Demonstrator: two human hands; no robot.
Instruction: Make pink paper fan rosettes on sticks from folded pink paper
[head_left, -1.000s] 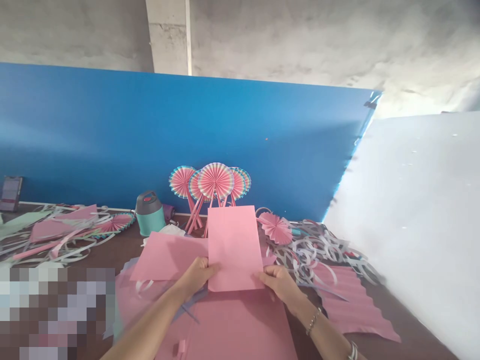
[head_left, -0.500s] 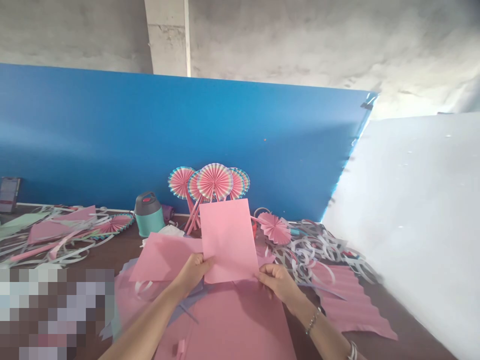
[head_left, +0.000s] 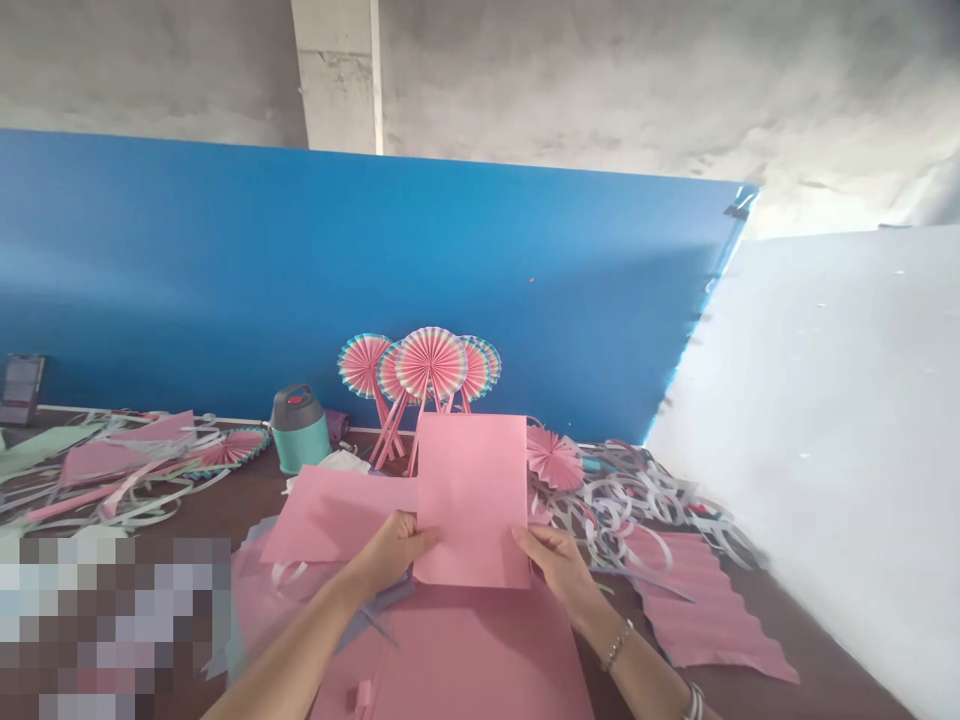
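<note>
A plain pink sheet of paper (head_left: pixel 472 490) is held up in front of me between both hands. My left hand (head_left: pixel 394 550) pinches its lower left edge, thumb on the near face. On the lower right edge, my right hand (head_left: pixel 551 560) is closed in the same way, with a bracelet at the wrist. Larger pink paper (head_left: pixel 480 650) lies flat beneath the hands. Behind the left hand rests another pink sheet (head_left: pixel 337 515), partly covering a loose pile with purple paper (head_left: pixel 375 610) in it.
Several round pink paper fans (head_left: pixel 430 363) stand against the blue partition (head_left: pixel 450 250). A teal flask (head_left: pixel 301 435) is left of them. Curled paper strips (head_left: pixel 637 500) and a pleated pink sheet (head_left: pixel 712 605) lie to the right; more scraps (head_left: pixel 135 460) lie left, near a phone (head_left: pixel 21 388).
The held sheet has moved slightly right and down and straightened from a leftward tilt. My right hand has shifted up along its edge and now pinches it with the thumb in front.
</note>
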